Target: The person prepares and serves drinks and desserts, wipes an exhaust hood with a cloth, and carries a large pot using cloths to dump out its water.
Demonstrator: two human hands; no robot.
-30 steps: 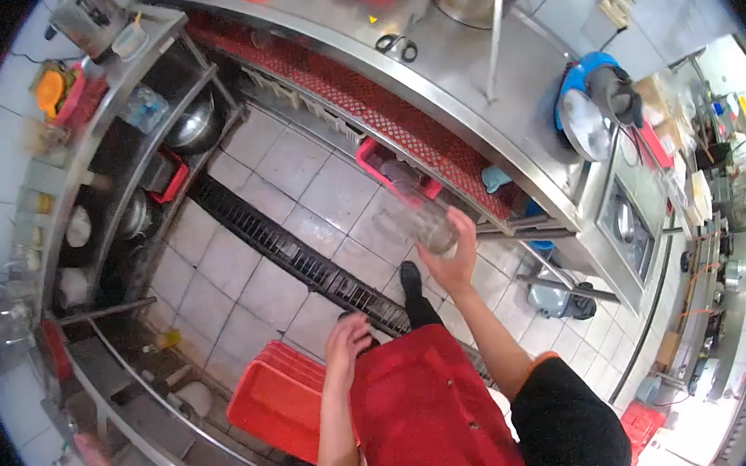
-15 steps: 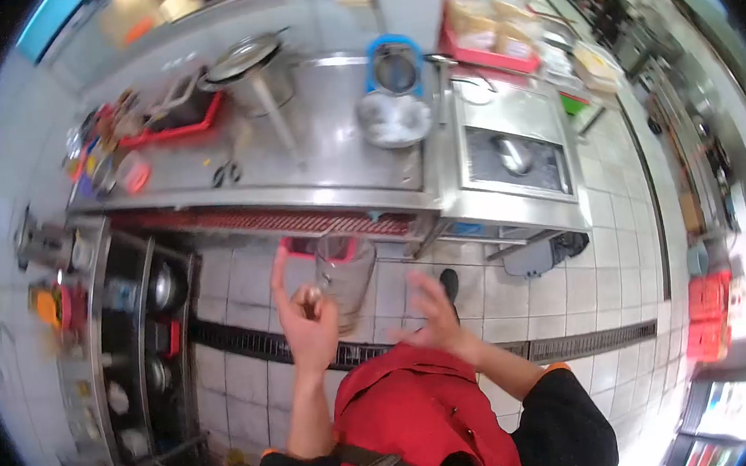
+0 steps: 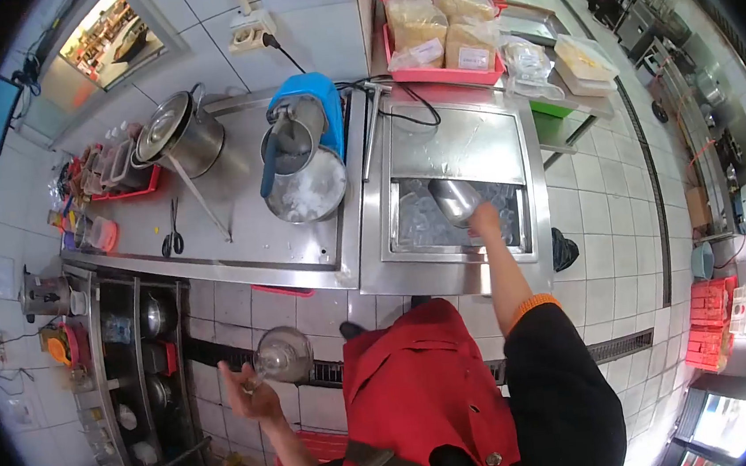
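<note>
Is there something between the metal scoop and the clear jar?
Yes: the ice bin's front rim. The metal scoop in the right hand is at the bin's opening; the left hand has the clear jar outside. No loose object shows.

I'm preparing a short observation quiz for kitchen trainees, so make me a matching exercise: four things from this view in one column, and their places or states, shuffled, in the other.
Things
1. Metal scoop
2. Glass jar
3. Scissors
4. Large pot

Places and states
A. Lying near the front edge of the counter
B. In the left hand
C. Standing upright, with a lid
D. In the right hand, at the ice

Pairs: 1-D, 2-B, 3-A, 4-C
</note>
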